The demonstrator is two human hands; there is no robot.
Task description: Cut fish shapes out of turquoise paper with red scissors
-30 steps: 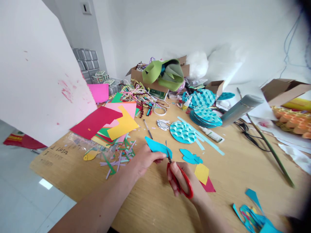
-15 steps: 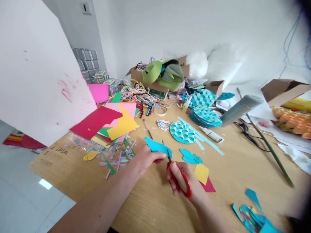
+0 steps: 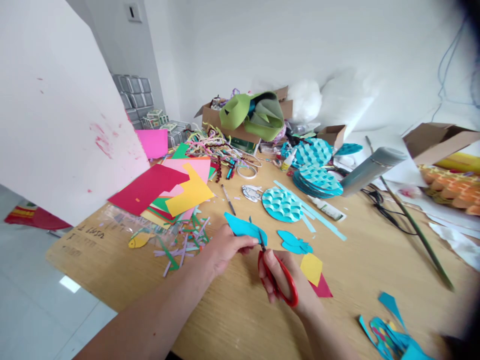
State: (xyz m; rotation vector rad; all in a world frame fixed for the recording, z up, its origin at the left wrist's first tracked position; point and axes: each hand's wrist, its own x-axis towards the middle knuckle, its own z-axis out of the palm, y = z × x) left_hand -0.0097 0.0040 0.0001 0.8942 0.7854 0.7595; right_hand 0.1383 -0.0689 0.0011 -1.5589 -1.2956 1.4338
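Observation:
Between thumb and fingers, my left hand (image 3: 227,247) pinches a piece of blue paper (image 3: 243,228) just above the table. My right hand (image 3: 277,275) grips red-handled scissors (image 3: 288,285), whose blades meet the paper's right end. Right of the scissors lie blue paper cutouts (image 3: 294,242) with pointed, leaf-like ends. A yellow paper piece (image 3: 311,269) overlaps a dark red one (image 3: 321,286) close to my right hand. Beyond the hands sits a round blue disc (image 3: 282,204) covered in wavy paper strips, beside a small fish drawing (image 3: 251,193).
Coloured paper sheets (image 3: 150,187) and thin scraps lie at left, near a yellow paper fish (image 3: 141,239). A glue bottle (image 3: 327,207), a grey flask (image 3: 373,170) and a long stick (image 3: 416,227) are at right. Blue offcuts (image 3: 392,330) lie front right; a cardboard box (image 3: 212,117) stands behind.
The scissors, both hands and the blue paper have shifted very slightly to the right. Everything else looks the same.

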